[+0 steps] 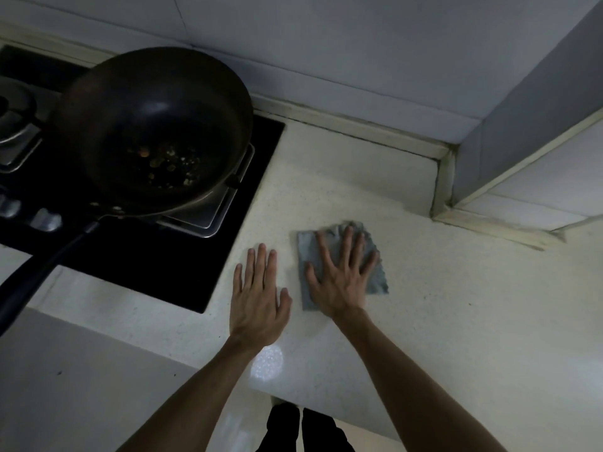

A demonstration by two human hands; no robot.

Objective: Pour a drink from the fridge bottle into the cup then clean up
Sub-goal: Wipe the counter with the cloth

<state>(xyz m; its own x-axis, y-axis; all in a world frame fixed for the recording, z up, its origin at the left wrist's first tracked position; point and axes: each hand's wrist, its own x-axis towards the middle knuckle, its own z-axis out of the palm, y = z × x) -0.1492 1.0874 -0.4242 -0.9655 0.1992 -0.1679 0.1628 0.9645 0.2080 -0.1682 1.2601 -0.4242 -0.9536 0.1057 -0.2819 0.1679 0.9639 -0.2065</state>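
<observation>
Head view: pale countertop beside hob; right grip splayed flat on grey cloth, left grip flat.

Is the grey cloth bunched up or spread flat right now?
Spread flat: the cloth lies on the counter, pressed under the flat right hand.

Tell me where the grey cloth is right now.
Head view: the grey square cloth lies on the pale countertop, right of the black glass hob, pressed under the right hand, with the left hand flat beside it.

Grey cloth partly under right hand, pan handle cut by left edge, specks perhaps food
</observation>
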